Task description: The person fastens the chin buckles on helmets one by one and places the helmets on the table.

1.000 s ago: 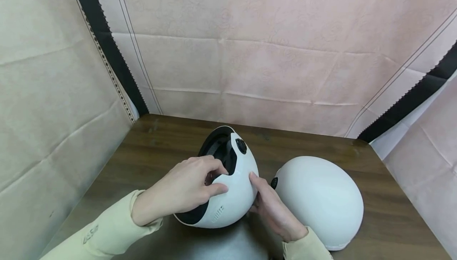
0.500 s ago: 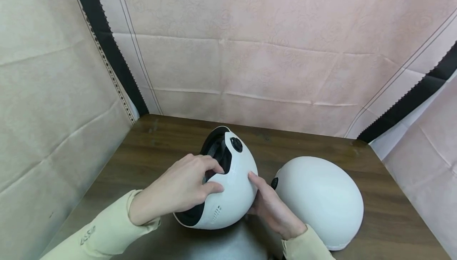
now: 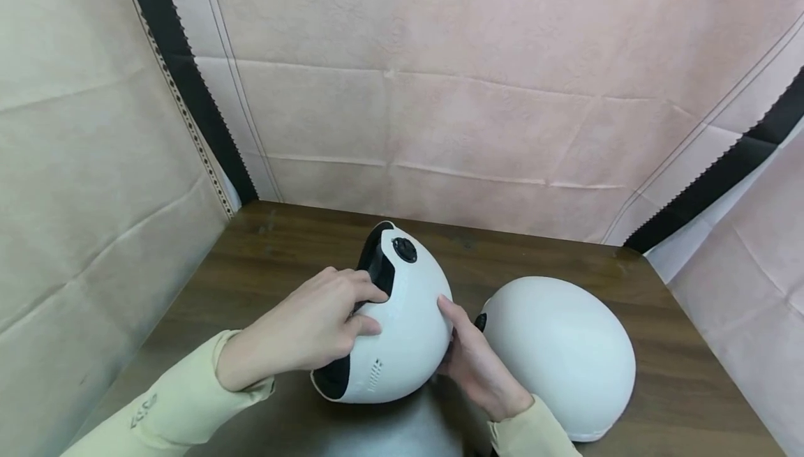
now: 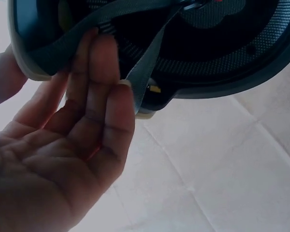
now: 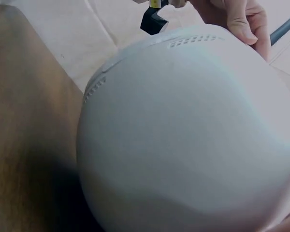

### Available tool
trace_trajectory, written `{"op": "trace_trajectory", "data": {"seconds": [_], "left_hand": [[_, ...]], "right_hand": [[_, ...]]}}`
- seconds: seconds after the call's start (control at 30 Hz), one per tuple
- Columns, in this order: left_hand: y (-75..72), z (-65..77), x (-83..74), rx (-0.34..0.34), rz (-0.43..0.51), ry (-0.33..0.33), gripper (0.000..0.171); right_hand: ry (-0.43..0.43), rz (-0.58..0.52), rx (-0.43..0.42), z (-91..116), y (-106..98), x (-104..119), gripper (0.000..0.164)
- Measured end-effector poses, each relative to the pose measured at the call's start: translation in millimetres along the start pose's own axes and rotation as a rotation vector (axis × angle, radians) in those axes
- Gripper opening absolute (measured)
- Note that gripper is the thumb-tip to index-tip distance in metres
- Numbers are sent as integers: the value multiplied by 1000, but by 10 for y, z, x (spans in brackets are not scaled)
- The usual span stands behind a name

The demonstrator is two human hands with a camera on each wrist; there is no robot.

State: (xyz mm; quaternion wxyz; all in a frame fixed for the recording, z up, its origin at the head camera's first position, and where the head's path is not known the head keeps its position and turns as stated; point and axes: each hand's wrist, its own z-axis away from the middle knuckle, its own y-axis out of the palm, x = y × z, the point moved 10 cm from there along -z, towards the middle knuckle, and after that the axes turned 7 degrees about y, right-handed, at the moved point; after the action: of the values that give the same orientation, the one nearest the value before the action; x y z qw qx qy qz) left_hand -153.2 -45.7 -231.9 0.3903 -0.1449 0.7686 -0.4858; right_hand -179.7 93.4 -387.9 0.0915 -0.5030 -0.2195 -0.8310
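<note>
White, rounded and hard-shelled, the black-lined helmet (image 3: pixel 408 335) left of the smooth white domed helmet (image 3: pixel 562 356) now points its opening farther leftward than a moment ago, left hand (image 3: pixel 308 331) gripping its rim, right hand (image 3: pixel 479 366) holding its side, apparently reorienting it.

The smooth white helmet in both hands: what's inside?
Inside the smooth, rounded white helmet: black mesh-textured lining, dark grey woven straps and some fingers of the left hand. Whatever lies behind straps and fingers is covered.
</note>
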Motion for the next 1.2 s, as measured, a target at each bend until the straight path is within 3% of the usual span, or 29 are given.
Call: {"op": "trace_trajectory", "data": {"seconds": [0.2,0.4,0.7,0.87,1.03,1.2], "left_hand": [[-22,32,54,2,50,-45,30],[-39,28,39,-11,51,-16,69],[-3,75,-60,88,-162,40,80],[23,87,-94,93,-267,81,79],[-12,84,-45,50,-218,47,76],[-70,84,20,7,-99,-19,80]], "right_hand": [[-29,8,53,10,34,44,70],[-26,41,-10,8,-10,55,73],[24,-18,-3,-30,-18,-1,73],[13,-4,21,-18,29,23,74],[12,-20,65,-4,101,41,73],[49,-61,-8,-17,36,17,82]]}}
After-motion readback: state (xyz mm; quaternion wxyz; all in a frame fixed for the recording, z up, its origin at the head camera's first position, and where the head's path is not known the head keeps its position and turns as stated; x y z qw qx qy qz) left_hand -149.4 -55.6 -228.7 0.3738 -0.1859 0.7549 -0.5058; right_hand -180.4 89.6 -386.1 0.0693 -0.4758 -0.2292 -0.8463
